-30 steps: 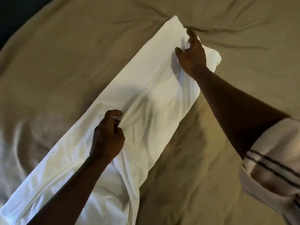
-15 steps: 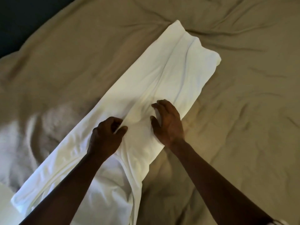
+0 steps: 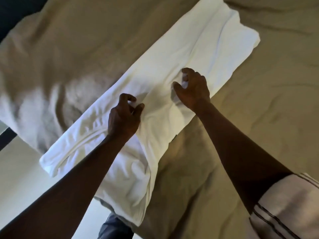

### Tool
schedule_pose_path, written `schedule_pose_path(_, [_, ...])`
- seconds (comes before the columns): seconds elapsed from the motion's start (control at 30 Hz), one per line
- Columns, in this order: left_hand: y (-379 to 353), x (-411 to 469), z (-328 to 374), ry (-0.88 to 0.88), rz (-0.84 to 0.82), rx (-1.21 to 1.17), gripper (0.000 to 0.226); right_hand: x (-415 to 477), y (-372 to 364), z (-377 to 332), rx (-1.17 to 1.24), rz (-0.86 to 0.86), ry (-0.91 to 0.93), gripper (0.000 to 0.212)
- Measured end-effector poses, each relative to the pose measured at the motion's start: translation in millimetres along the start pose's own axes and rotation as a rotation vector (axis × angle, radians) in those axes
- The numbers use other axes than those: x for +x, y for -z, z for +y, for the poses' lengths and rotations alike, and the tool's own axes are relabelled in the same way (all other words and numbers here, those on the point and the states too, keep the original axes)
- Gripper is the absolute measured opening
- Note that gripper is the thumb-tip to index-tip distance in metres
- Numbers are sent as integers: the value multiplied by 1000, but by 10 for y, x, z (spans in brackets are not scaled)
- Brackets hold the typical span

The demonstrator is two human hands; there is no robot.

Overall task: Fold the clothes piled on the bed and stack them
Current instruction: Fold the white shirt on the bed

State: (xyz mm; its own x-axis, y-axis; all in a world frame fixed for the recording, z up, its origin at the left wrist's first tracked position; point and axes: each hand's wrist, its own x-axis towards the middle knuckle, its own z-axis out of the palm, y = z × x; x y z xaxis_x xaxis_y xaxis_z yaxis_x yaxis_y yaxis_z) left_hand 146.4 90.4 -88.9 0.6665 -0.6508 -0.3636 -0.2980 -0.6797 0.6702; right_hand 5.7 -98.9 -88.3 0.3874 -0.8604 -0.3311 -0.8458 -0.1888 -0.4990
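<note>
A long white garment (image 3: pixel 198 47) lies folded into a narrow strip, running diagonally across the tan bed cover (image 3: pixel 259 100) from lower left to upper right. My left hand (image 3: pixel 124 116) pinches a bunch of the white cloth near the strip's middle, fingers curled. A little to the right, my right hand (image 3: pixel 193 88) grips the same cloth with curled fingers and thumb. The two hands sit about a hand's width apart on the strip. The near end of the garment hangs over the bed's edge.
The bed's near-left edge (image 3: pixel 25 140) runs diagonally, with pale floor (image 3: pixel 25 187) beyond it. A dark blue-grey cloth (image 3: pixel 114 228) shows under the hanging end of the garment. A dark area lies past the bed at the top left corner.
My right hand came back from the garment's far end to its middle and curled onto the cloth. The left hand stayed at the middle, still pinching. The view shifted toward the bed's edge.
</note>
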Motion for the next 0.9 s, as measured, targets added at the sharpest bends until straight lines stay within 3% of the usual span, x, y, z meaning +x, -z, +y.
schedule_pose_path(0.1, [126,-382,-128,-155,240,27,28,-455,-215,-12,90,201,80,44])
schedule_pose_path(0.2, [270,-915,-206,-279,199,98,9,-1127,-443,-39,147,391,79,34])
schedule_pose_path(0.23, [279,-1107,-252,-302,137,155,15,-1346,-506,-41,212,372,12,29])
schedule_pose_path(0.33, [243,-1787,-511,-364,-55,360,35,-1964,-655,-53,330,73,-268,25])
schedule_pose_path(0.47, [113,-2528,-932,-438,-214,623,54,-2532,-727,-115,289,-166,-319,46])
schedule_pose_path(0.57, [18,-2829,-1116,-404,-139,684,53,-2701,-784,-186,311,-237,-315,50])
schedule_pose_path(0.73, [79,-2920,-1215,-273,44,427,20,-2689,-782,-264,784,-261,-575,36])
schedule_pose_path(0.9, [257,-3022,-1290,-385,39,329,17,-2822,-766,-402,585,-236,-476,50])
